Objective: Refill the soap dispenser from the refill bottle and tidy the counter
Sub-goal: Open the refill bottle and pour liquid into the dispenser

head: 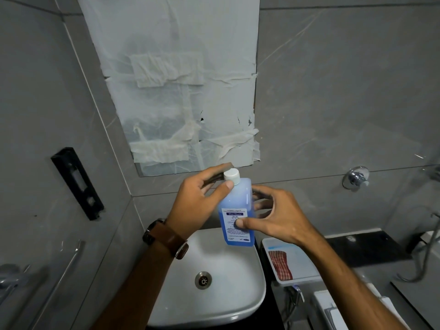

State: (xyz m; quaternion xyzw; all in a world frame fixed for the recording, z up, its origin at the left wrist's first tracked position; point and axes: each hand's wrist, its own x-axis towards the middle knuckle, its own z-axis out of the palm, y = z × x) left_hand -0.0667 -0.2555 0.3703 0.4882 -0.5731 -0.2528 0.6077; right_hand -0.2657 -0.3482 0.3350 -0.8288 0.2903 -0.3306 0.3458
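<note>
Now both hands meet on the refill bottle above the sink.

The refill bottle (237, 210) stands nearly upright over the sink (250, 258), its long axis running up to the white cap (231, 175). The right hand (281, 217) is clamped round the labelled body; the left hand (202, 196) is nearer the cap, thumb touching just under it, probably about to unscrew. No dispenser shows.
</note>
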